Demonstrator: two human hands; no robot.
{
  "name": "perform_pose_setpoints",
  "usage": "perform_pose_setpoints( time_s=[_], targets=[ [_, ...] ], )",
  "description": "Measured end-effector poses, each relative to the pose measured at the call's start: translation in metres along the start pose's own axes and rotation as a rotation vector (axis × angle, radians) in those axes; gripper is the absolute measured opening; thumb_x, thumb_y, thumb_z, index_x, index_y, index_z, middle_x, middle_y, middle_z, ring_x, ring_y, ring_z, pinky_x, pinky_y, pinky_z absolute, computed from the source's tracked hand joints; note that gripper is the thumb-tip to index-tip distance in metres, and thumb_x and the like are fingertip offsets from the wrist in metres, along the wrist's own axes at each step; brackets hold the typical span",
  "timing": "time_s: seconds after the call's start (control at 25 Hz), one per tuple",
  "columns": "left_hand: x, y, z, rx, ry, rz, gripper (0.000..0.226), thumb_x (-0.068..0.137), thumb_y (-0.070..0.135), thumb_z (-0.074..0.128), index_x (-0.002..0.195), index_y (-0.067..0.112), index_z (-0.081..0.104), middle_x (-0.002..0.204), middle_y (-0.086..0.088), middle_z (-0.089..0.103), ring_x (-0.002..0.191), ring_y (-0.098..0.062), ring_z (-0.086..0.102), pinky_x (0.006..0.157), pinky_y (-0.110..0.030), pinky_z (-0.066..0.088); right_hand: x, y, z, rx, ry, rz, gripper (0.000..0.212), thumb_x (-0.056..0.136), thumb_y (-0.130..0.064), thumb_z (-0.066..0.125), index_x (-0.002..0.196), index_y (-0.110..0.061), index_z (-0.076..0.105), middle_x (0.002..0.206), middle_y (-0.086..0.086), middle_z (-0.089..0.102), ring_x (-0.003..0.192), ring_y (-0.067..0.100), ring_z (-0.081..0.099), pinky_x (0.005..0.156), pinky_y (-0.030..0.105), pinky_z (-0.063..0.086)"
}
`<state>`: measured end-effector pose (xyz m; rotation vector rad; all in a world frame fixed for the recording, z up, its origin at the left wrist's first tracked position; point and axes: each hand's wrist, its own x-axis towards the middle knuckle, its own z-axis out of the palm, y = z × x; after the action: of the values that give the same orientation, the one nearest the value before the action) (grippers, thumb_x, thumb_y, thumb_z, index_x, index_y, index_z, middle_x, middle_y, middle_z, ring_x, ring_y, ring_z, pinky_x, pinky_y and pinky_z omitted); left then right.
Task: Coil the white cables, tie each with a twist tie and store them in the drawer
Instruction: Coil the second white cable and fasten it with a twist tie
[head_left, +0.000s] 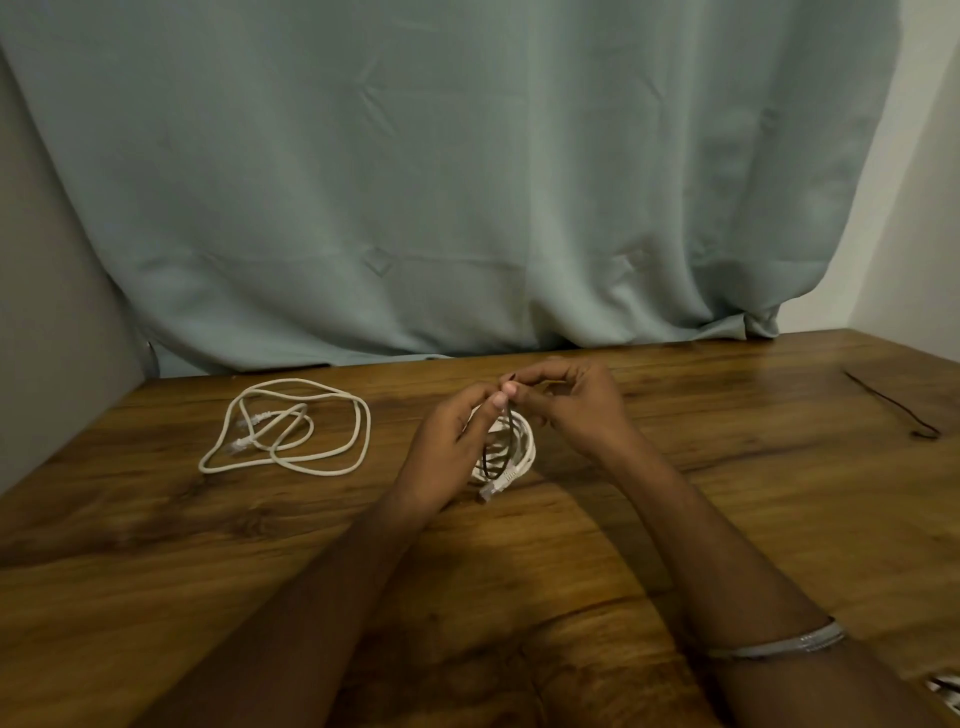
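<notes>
Holding a coiled white cable (511, 452) upright over the table (675, 519), the left hand (452, 441) has its fingers curled round the near side of the coil, thumb tip raised to the top. Right hand (571, 405) meets it there, thumb and forefinger pinching the upper end of a dark twist tie (497, 441). That tie runs down across the coil's face and ends near a clear plug (491, 488) at the bottom, just above the wood. Whether the tie is yet wound round the coil cannot be told.

Second white cable (285, 426) lies loose and uncoiled on the table, well left of the hands, both plugs inside its loops. Another dark tie (893, 405) lies flat at far right. A bangle (795, 642) sits on the right forearm. A pale green curtain (441, 182) hangs behind the table.

No writing or brand is legible on anything. No container shows.
</notes>
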<state>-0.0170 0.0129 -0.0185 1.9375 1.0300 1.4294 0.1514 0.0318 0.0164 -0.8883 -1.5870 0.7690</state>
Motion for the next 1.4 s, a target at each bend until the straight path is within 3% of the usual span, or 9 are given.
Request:
perform_pose_setpoints(
  time_s=[0.28,0.4,0.56,0.72,0.88,1.04,1.2,1.28,1.4],
  targets=[
    [0.002,0.007,0.0,-0.106,0.025,-0.09,0.024,0.1,0.034,0.06,0.111,0.021,0.077,0.099,0.001,0.079,0.097,-0.017,0.074,0.089,-0.055,0.058,-0.002,-0.004,-0.006,-0.024,-0.049,0.009,0.019,0.086,0.002,0.077,0.104,0.009,0.076,0.099,0.021,0.077,0.052,-0.003,0.06,0.052,0.014,0.048],
    [0.003,0.008,0.001,-0.135,0.026,-0.09,0.023,0.1,0.032,0.061,0.104,0.017,0.079,0.095,-0.002,0.08,0.094,-0.022,0.075,0.088,-0.054,0.059,-0.002,-0.005,-0.005,-0.009,-0.026,-0.002,0.016,0.087,0.004,0.075,0.102,0.012,0.074,0.09,0.014,0.074,0.05,-0.003,0.059,0.052,0.012,0.047],
    [0.002,0.01,0.0,-0.128,0.064,-0.062,0.017,0.099,0.019,0.064,0.101,0.013,0.08,0.091,0.0,0.08,0.088,-0.016,0.076,0.081,-0.033,0.06,-0.004,-0.007,-0.002,0.013,-0.046,0.041,0.011,0.089,0.002,0.074,0.098,0.008,0.074,0.078,0.007,0.073,0.052,-0.003,0.062,0.051,0.01,0.045],
    [0.001,0.007,0.0,-0.114,0.105,-0.102,0.016,0.095,0.011,0.065,0.097,0.015,0.08,0.082,0.006,0.079,0.077,-0.007,0.073,0.068,-0.022,0.055,-0.006,-0.011,0.0,0.032,-0.079,0.092,0.004,0.091,0.0,0.072,0.092,0.003,0.074,0.064,-0.003,0.072,0.053,-0.001,0.063,0.05,0.011,0.045],
    [0.003,0.003,0.001,-0.113,0.099,-0.176,0.017,0.094,0.008,0.065,0.099,0.012,0.081,0.071,0.016,0.072,0.068,0.005,0.064,0.064,-0.018,0.049,-0.002,-0.017,-0.004,0.172,0.156,0.078,0.01,0.094,-0.007,0.072,0.085,-0.012,0.072,0.065,-0.008,0.069,0.054,0.004,0.064,0.05,0.017,0.045],
    [0.002,0.006,0.002,-0.124,0.095,-0.199,0.018,0.092,0.005,0.065,0.093,0.01,0.082,0.081,-0.005,0.078,0.07,-0.006,0.067,0.06,-0.017,0.052,0.004,-0.02,-0.016,0.308,0.423,-0.01,0.006,0.099,-0.011,0.066,0.093,-0.01,0.068,0.066,-0.008,0.068,0.057,0.006,0.063,0.051,0.02,0.047],
    [-0.001,0.009,0.005,-0.132,0.062,-0.211,0.018,0.092,0.005,0.064,0.089,0.009,0.082,0.076,-0.002,0.076,0.068,-0.008,0.069,0.06,-0.017,0.052,0.003,-0.025,-0.019,0.323,0.607,-0.109,0.004,0.101,-0.012,0.063,0.099,-0.012,0.066,0.064,-0.014,0.07,0.057,0.005,0.061,0.052,0.022,0.047],
    [-0.001,0.009,0.005,-0.14,0.067,-0.226,0.018,0.091,0.005,0.065,0.088,0.007,0.082,0.069,0.004,0.074,0.063,-0.004,0.067,0.058,-0.016,0.05,0.002,-0.024,-0.012,0.296,0.518,-0.081,0.006,0.099,-0.016,0.067,0.103,-0.012,0.07,0.072,-0.01,0.071,0.06,0.007,0.062,0.053,0.023,0.049],
    [0.0,0.01,0.002,-0.185,0.123,-0.243,0.016,0.092,0.004,0.065,0.089,0.003,0.081,0.067,0.005,0.073,0.06,-0.001,0.065,0.056,-0.014,0.048,0.001,-0.016,-0.002,0.195,0.165,0.103,0.015,0.091,-0.024,0.078,0.105,-0.02,0.075,0.091,0.003,0.073,0.079,0.015,0.067,0.068,0.03,0.055]
  ],
)
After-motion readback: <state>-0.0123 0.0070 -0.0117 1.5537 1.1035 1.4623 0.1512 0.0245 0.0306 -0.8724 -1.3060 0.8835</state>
